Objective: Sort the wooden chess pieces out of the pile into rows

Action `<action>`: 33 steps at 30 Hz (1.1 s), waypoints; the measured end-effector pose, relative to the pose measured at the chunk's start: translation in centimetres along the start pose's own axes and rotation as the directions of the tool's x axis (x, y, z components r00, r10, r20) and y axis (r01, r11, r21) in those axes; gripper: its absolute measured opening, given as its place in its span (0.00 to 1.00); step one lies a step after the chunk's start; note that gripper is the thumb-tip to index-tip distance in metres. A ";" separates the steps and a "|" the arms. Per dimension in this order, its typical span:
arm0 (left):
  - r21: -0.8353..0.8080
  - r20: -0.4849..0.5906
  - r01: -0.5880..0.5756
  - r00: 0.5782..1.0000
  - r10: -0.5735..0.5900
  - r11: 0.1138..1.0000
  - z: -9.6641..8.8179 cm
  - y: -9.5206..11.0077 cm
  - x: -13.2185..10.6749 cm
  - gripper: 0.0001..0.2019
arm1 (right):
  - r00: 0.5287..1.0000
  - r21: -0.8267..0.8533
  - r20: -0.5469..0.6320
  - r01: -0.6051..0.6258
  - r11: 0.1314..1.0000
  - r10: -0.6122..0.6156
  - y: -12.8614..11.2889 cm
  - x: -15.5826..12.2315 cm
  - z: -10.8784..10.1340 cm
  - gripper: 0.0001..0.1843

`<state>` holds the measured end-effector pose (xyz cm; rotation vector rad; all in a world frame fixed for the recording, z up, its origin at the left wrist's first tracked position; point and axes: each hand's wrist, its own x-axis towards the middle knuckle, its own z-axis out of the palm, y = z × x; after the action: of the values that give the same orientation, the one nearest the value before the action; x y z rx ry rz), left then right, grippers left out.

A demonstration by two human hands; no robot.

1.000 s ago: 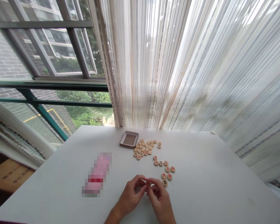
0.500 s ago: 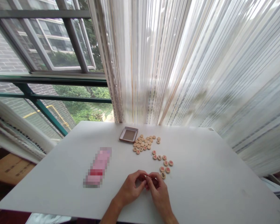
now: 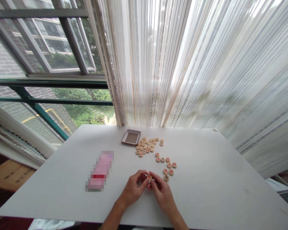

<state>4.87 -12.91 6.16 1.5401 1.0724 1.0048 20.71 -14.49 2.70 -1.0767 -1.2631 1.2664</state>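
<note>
- Our left hand (image 3: 133, 189) and right hand (image 3: 163, 190) pinch one red-marked disc (image 3: 149, 176) between fingers, over the worktop (image 3: 206, 191).
- Nine marked discs (image 3: 169, 165) lie apart, face up; the mostly blank-topped cluster (image 3: 145, 147) seems largely unturned.

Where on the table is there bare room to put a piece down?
The widest bare patch of table lies right of the marked pieces, toward the right edge. Another lies between the blurred pink item and the table's left edge. It's crowded beside the open box, where mostly plain-faced pieces sit close together.
</note>
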 end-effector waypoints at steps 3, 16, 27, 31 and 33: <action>-0.036 0.013 0.008 1.000 -0.007 0.999 -0.1 0.1 0.0 0.16 | 1.000 0.013 0.005 0.018 1.000 -0.018 -0.1 0.0 0.0 0.24; -0.007 -0.018 -0.009 1.000 0.009 1.000 -0.1 -0.7 0.1 0.13 | 0.996 -0.116 0.015 0.086 0.990 -0.085 -0.9 -0.3 0.3 0.19; 0.024 -0.070 0.002 0.998 0.000 1.000 0.4 -0.9 0.2 0.12 | 0.991 -0.098 0.057 0.126 0.987 -0.121 -0.8 -0.3 0.5 0.17; 0.021 -0.061 0.013 0.998 -0.012 1.000 0.3 -1.0 0.2 0.12 | 0.991 -0.079 0.066 0.124 0.989 -0.119 -0.8 -0.3 0.5 0.17; 0.018 -0.052 0.022 0.998 -0.021 1.000 0.3 -1.1 0.2 0.12 | 0.990 -0.082 0.066 0.128 0.988 -0.123 -0.8 -0.3 0.5 0.17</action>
<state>5.04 -12.64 5.09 1.5217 1.1351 1.0280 20.29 -14.88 3.47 -1.0086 -1.4206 1.1662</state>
